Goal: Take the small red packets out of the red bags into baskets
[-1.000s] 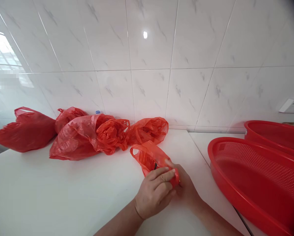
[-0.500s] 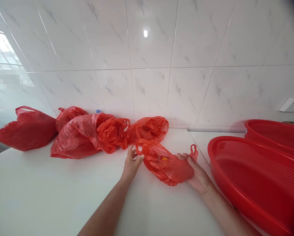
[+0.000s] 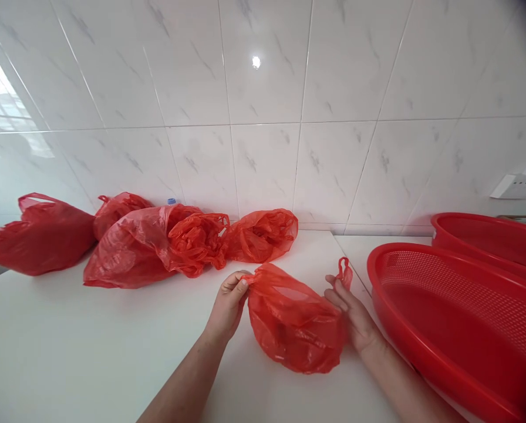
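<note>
Now, bag: red plastic bag [image 3: 294, 320] lay on bench [image 3: 69, 346]; seemed light, soft, best held by its handle [image 3: 344, 273].
Left hand [image 3: 228, 305]: fingers pinched bag's edge.
Right hand [image 3: 355, 320]: fingers beside handle, grip unclear.

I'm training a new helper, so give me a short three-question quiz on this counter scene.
1. True or false: the left hand pinches the top edge of the bag.
2. The nearer basket is on which side of the right hand? A left, B right, C directly behind.
3. What colour is the cap behind the bags?

Key: 1 true; 2 B; 3 blue.
</note>
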The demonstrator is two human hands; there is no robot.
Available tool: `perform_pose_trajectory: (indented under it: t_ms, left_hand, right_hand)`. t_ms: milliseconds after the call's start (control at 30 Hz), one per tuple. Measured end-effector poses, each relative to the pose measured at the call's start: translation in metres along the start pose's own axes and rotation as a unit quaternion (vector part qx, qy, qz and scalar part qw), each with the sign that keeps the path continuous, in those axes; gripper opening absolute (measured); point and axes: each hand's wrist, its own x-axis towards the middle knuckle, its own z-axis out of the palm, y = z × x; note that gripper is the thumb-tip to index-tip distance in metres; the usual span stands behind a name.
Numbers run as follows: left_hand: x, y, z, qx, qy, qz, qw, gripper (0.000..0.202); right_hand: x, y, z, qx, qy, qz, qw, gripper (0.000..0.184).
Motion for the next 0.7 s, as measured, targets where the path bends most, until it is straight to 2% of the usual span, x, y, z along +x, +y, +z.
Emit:
perform_pose_trajectory:
  t_ms: [67,200,300,367,533,567,700]
  left_hand:
    - [0.0,0.003,0.001,0.027,-0.015,0.016,0.999,0.019]
    - [-0.003,0.003,0.004,0.055,-0.09,-0.038,0.994,0.035]
    - [-0.009,0.001,0.013,0.059,-0.177,-0.073,0.98,0.064]
    - [-0.013,-0.002,0.021,0.075,-0.211,-0.103,0.969,0.076]
    - [-0.019,-0.019,0.033,0.048,-0.181,-0.133,0.973,0.066]
    - [-0.019,-0.022,0.033,0.037,-0.173,-0.134,0.975,0.062]
    - [-0.019,-0.028,0.033,0.043,-0.147,-0.132,0.979,0.037]
  right_hand:
    - [0.0,0.003,0.002,-0.032,0.01,-0.006,0.999,0.026]
    - [-0.001,0.011,0.01,-0.102,0.018,0.023,0.994,0.046]
    - [-0.002,0.017,0.016,-0.098,0.0,0.04,0.994,0.062]
    - [-0.002,0.018,0.018,-0.074,-0.011,0.044,0.996,0.063]
    - [-0.004,0.016,0.015,-0.083,-0.02,0.055,0.995,0.037]
    - [-0.004,0.016,0.015,-0.093,-0.024,0.053,0.994,0.037]
    - [-0.006,0.017,0.014,-0.142,-0.058,0.044,0.987,0.056]
